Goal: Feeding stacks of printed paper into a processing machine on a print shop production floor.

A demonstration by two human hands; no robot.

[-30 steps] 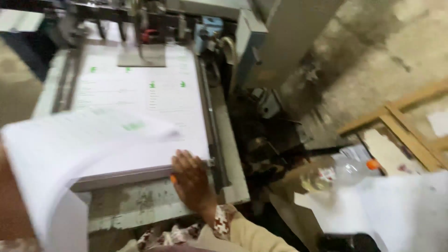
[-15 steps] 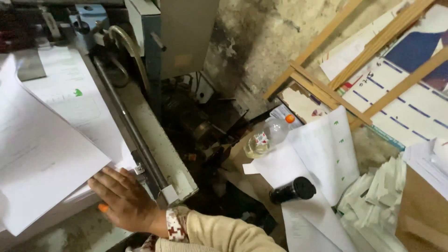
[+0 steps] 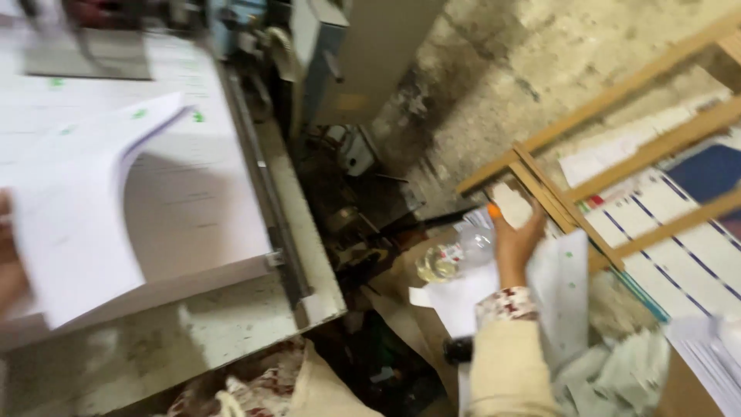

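Sheets (image 3: 85, 208) lifted and curled off the stack (image 3: 193, 208) at the machine bed's left edge, held by left hand (image 3: 9, 262); it's mostly out of frame, so can't tell the grip. Right hand (image 3: 513, 235) is off past the bed's right edge, fingers closed on a small white block (image 3: 511, 205), probably a wedge or eraser, hard to say in the blur. Bottle (image 3: 448, 259) just beside it. Risk: one-handed hold, so sheets may sag, crease or slide off the stack; elbow could knock the bottle onto loose paper (image 3: 563, 301).

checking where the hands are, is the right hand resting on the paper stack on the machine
No, the right hand is off to the side, reaching over a clear plastic bottle near the wooden frame.
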